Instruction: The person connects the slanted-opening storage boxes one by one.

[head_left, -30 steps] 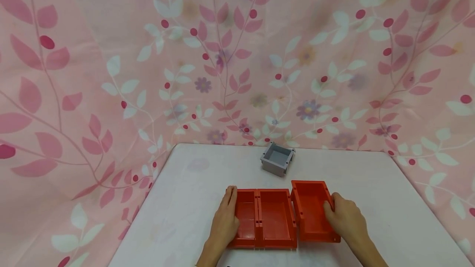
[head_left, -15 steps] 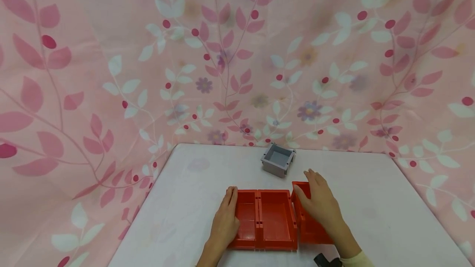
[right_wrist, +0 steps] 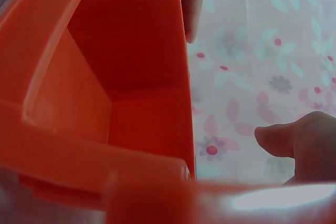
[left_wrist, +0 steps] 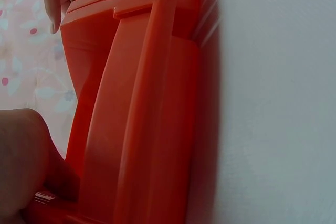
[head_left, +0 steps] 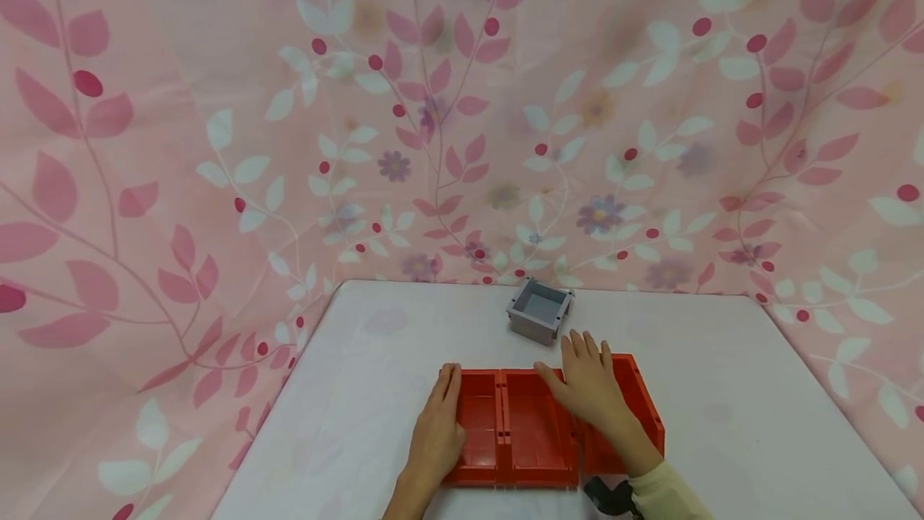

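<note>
Two red plastic bins stand joined side by side: the left bin (head_left: 479,424) and the middle bin (head_left: 537,440). My left hand (head_left: 436,424) grips the left bin's outer side wall, its thumb inside, as the left wrist view also shows. A third red bin (head_left: 639,400) sits against the middle one's right side, set slightly farther back. Over the seam between these two, my right hand (head_left: 595,392) is spread, thumb out towards the middle bin. In the right wrist view that thumb (right_wrist: 281,139) stands apart from the red bin wall (right_wrist: 152,169).
Behind the red bins, a small grey bin (head_left: 540,315) stands on the white table (head_left: 361,392). A pink floral curtain (head_left: 462,143) hangs at the table's far edge and along both sides. A black wrist mount (head_left: 609,496) is on my right arm.
My right hand has let go of the right bin's outer wall and moved left over the seam with the middle bin. The left hand and the bins stay nearly in place.
</note>
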A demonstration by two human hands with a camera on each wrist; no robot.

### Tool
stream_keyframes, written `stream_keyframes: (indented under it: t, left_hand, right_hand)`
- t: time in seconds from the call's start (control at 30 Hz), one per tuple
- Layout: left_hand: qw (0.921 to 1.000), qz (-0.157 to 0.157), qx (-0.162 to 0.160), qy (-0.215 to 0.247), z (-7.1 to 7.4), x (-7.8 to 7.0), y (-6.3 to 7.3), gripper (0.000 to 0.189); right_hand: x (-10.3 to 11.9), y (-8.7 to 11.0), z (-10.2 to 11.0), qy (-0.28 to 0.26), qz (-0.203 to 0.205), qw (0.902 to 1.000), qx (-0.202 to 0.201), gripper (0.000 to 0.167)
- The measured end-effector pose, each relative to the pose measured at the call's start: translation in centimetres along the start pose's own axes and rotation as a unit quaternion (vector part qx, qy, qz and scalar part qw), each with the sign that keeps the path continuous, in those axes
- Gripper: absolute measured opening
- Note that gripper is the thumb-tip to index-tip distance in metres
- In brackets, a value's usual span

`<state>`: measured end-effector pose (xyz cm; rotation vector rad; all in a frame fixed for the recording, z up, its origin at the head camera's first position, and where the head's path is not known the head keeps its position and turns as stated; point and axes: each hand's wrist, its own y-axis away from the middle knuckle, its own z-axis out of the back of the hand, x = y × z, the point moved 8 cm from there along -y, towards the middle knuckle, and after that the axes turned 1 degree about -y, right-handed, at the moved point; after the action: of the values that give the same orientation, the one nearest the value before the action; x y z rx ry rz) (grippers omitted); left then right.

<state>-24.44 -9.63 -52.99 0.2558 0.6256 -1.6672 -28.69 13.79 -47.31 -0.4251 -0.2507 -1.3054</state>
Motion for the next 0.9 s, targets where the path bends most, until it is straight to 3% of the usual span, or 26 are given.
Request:
stream_keyframes:
  t: [0.53, 0.9]
  left_hand:
    - [1.0, -0.005, -0.006, -0.003, -0.2, 0.0, 0.0, 0.077]
    - [0.9995, -0.018, -0.028, 0.002, 0.1, 0.0, 0.2, 0.074]
  right_hand:
    - [0.1, 0.0, -0.8, 0.021, -0.01, 0.9997, 0.0, 0.085]
    - [0.0, 0.0, -1.4, 0.027, -0.018, 0.9995, 0.003, 0.086]
